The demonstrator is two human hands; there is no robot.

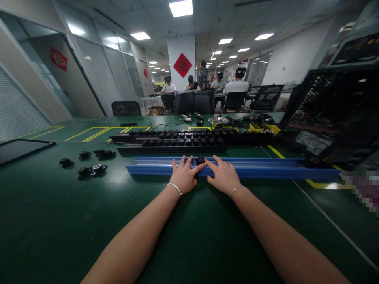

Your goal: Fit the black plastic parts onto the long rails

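A long blue channel rail point(266, 169) lies across the green table in front of me. A small black part point(200, 159) sits inside its groove, between my two hands. My left hand point(185, 175) rests over the rail with fingers spread, one digit reaching to the near side of the black part. From the right, my right hand point(223, 175) leans on the rail, its fingers stretched and one fingertip at or close to the same part. Neither hand is wrapped round anything. Whether the fingertips press on the part I cannot tell.
Behind the blue rail lie black rails point(171, 150) bearing rows of black parts. Several loose black parts point(91, 170) are at the left, near a dark flat panel point(25, 148). A metal bowl point(218, 121) and yellow tray point(263, 129) stand farther back. A dark rack point(334, 114) rises at right.
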